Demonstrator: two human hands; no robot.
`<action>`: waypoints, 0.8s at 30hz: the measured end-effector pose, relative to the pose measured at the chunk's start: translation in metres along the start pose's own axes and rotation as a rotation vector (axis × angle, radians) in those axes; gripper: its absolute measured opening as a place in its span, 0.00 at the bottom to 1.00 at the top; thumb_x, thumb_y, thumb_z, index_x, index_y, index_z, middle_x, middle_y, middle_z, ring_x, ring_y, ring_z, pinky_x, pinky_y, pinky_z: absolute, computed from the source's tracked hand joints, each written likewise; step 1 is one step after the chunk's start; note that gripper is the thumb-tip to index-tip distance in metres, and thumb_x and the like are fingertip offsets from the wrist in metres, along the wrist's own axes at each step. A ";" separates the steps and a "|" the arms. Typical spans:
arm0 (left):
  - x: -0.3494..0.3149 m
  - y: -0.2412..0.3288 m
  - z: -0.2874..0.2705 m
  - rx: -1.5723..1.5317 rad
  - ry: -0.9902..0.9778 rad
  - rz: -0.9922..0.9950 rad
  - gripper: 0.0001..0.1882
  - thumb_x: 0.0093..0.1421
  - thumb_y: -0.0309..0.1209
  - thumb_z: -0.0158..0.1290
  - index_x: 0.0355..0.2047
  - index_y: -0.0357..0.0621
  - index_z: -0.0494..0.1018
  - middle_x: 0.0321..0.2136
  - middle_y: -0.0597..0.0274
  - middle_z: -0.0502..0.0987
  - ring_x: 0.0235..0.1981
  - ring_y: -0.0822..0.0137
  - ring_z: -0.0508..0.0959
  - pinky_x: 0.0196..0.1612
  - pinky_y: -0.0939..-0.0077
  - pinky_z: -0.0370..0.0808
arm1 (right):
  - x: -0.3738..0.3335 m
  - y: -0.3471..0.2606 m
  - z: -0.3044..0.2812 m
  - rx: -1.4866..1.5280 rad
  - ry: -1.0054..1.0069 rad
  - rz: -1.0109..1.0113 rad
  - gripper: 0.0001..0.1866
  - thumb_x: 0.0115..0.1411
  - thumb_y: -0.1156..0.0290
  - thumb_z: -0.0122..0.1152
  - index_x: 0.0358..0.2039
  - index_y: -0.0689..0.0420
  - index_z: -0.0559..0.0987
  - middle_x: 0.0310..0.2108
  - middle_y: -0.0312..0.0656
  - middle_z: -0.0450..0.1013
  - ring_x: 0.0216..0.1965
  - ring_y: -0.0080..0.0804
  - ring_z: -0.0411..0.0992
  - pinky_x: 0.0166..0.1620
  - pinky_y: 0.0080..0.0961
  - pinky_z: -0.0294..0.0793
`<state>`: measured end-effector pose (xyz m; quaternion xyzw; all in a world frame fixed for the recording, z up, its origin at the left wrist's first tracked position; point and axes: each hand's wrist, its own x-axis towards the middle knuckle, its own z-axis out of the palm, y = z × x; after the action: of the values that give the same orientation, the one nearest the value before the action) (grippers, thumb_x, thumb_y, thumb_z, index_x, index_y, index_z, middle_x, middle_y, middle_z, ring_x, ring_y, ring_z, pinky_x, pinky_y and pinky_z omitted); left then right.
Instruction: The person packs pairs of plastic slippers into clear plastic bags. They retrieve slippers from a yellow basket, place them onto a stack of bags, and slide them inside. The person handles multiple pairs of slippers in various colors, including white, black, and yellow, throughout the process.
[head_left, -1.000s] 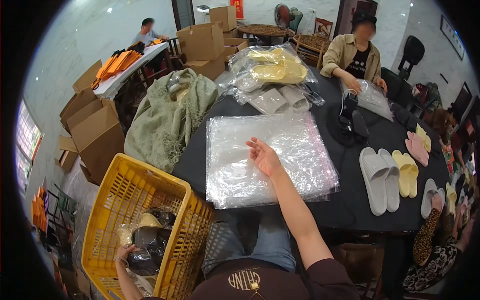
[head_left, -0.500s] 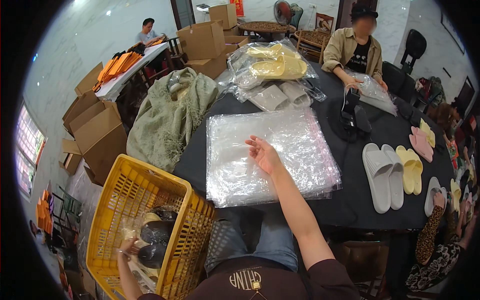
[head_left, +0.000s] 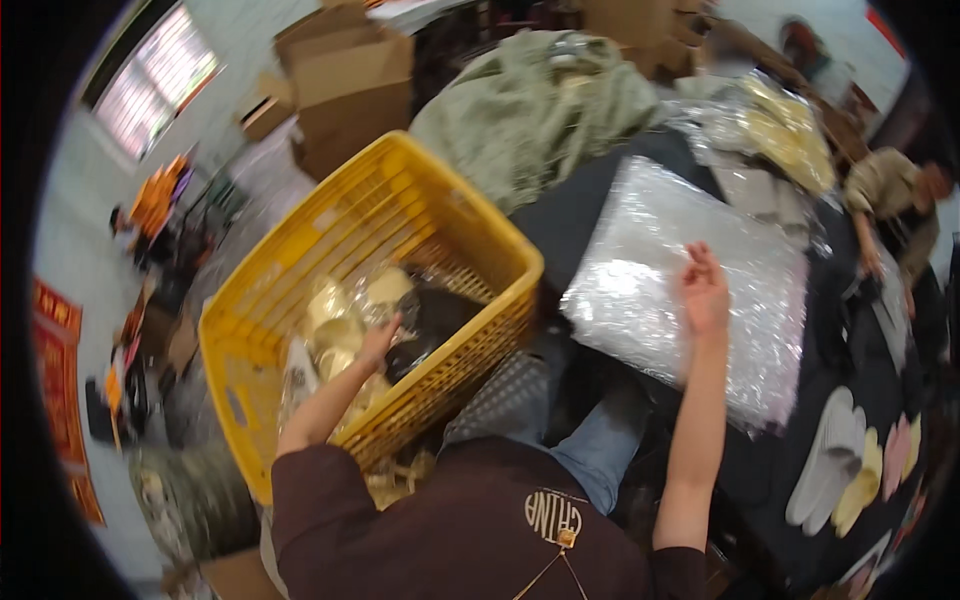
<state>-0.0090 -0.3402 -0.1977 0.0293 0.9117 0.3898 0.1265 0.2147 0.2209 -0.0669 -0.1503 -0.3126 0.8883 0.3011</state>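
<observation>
My left hand (head_left: 377, 345) is down inside a yellow plastic basket (head_left: 522, 262), against bagged slippers. Some of its fingers are hidden and the rest blurred, so its grip is unclear. Around it lie pale yellow slippers (head_left: 335, 338) in clear film and a dark slipper (head_left: 450, 318). My right hand (head_left: 707, 290) is palm up with loosely curled fingers, open and holding nothing. It hovers over or rests on a stack of clear plastic bags (head_left: 635, 265) on the black-covered table (head_left: 575, 215); I cannot tell which.
A green woven sack (head_left: 540, 125) stands behind the basket, with open cardboard boxes (head_left: 350, 90) beyond. Bagged yellow slippers (head_left: 785, 130) lie past the bags. Grey slippers (head_left: 828, 460) and yellow ones (head_left: 860, 485) sit at right. A co-worker (head_left: 895, 200) is across the table.
The view has swung left and down toward the basket, which now appears nearer the middle. My left hand has moved among the bagged slippers; my right hand stays at the bag stack.
</observation>
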 end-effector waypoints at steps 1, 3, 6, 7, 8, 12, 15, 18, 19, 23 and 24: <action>0.009 -0.009 0.006 0.049 0.011 -0.086 0.39 0.51 0.64 0.50 0.38 0.33 0.77 0.33 0.40 0.78 0.38 0.49 0.78 0.42 0.63 0.71 | 0.003 -0.001 -0.001 -0.023 -0.009 0.017 0.17 0.63 0.69 0.51 0.50 0.61 0.69 0.45 0.45 0.71 0.38 0.22 0.68 0.42 0.16 0.69; 0.022 -0.018 0.020 0.098 0.009 -0.217 0.33 0.52 0.58 0.52 0.37 0.36 0.78 0.31 0.46 0.80 0.36 0.55 0.79 0.40 0.66 0.72 | 0.004 0.001 -0.002 -0.063 -0.019 0.034 0.18 0.64 0.69 0.49 0.52 0.62 0.68 0.47 0.45 0.70 0.37 0.21 0.67 0.42 0.16 0.69; 0.025 0.001 0.035 0.128 0.025 -0.232 0.25 0.53 0.52 0.56 0.35 0.39 0.79 0.27 0.54 0.81 0.31 0.62 0.80 0.36 0.68 0.73 | 0.000 -0.002 0.001 -0.100 -0.032 0.023 0.19 0.65 0.68 0.48 0.53 0.62 0.67 0.48 0.44 0.69 0.36 0.20 0.67 0.42 0.17 0.69; 0.026 0.010 0.036 0.148 0.032 -0.211 0.24 0.53 0.51 0.56 0.34 0.39 0.79 0.26 0.55 0.81 0.30 0.62 0.80 0.35 0.67 0.73 | -0.002 -0.003 0.000 -0.100 -0.038 0.017 0.19 0.65 0.68 0.47 0.54 0.62 0.67 0.48 0.44 0.69 0.36 0.20 0.67 0.42 0.17 0.69; 0.027 0.018 0.035 0.151 -0.001 -0.248 0.25 0.53 0.51 0.56 0.33 0.38 0.79 0.26 0.55 0.81 0.30 0.62 0.80 0.35 0.67 0.73 | -0.002 -0.004 0.002 -0.099 -0.040 0.009 0.19 0.65 0.68 0.47 0.54 0.62 0.67 0.48 0.44 0.69 0.36 0.20 0.67 0.42 0.17 0.69; 0.036 0.004 0.045 0.171 -0.099 -0.344 0.31 0.54 0.55 0.52 0.32 0.31 0.78 0.28 0.46 0.80 0.33 0.56 0.80 0.38 0.65 0.73 | 0.001 -0.001 0.014 -0.130 -0.051 0.019 0.19 0.65 0.68 0.47 0.54 0.63 0.67 0.48 0.44 0.68 0.36 0.20 0.66 0.42 0.18 0.69; 0.025 0.027 0.059 0.295 -0.093 -0.226 0.35 0.58 0.57 0.46 0.33 0.28 0.76 0.32 0.42 0.78 0.35 0.50 0.79 0.40 0.63 0.71 | 0.000 -0.003 0.011 -0.134 -0.043 0.005 0.19 0.65 0.68 0.47 0.54 0.63 0.67 0.47 0.44 0.69 0.36 0.20 0.67 0.42 0.17 0.69; 0.034 0.016 0.042 0.263 -0.190 -0.159 0.33 0.58 0.55 0.46 0.32 0.30 0.77 0.30 0.42 0.78 0.34 0.51 0.78 0.38 0.63 0.71 | 0.001 0.000 0.006 -0.114 -0.048 -0.007 0.18 0.65 0.68 0.47 0.53 0.63 0.67 0.47 0.44 0.69 0.35 0.21 0.67 0.41 0.17 0.70; 0.043 -0.010 0.038 0.248 -0.103 -0.123 0.31 0.58 0.54 0.48 0.31 0.32 0.78 0.26 0.44 0.78 0.29 0.54 0.78 0.35 0.64 0.71 | 0.004 0.002 0.009 -0.100 -0.052 0.008 0.18 0.65 0.68 0.47 0.53 0.63 0.68 0.46 0.44 0.69 0.35 0.21 0.67 0.41 0.17 0.70; 0.020 0.054 -0.051 -0.254 -0.232 -0.203 0.28 0.58 0.49 0.51 0.36 0.29 0.76 0.28 0.50 0.79 0.18 0.63 0.77 0.24 0.69 0.74 | -0.003 -0.001 0.011 -0.088 -0.028 -0.002 0.18 0.64 0.68 0.48 0.52 0.63 0.68 0.46 0.44 0.69 0.35 0.20 0.67 0.41 0.17 0.69; 0.021 0.051 -0.074 -0.285 -0.193 -0.184 0.25 0.59 0.47 0.51 0.36 0.30 0.75 0.28 0.53 0.78 0.16 0.61 0.76 0.21 0.71 0.73 | -0.003 0.001 0.013 -0.086 -0.032 0.002 0.18 0.64 0.68 0.49 0.52 0.63 0.68 0.46 0.44 0.69 0.35 0.20 0.67 0.42 0.17 0.69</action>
<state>-0.0506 -0.3534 -0.1165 -0.0352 0.8298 0.4970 0.2513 0.2107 0.2130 -0.0576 -0.1492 -0.3552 0.8765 0.2886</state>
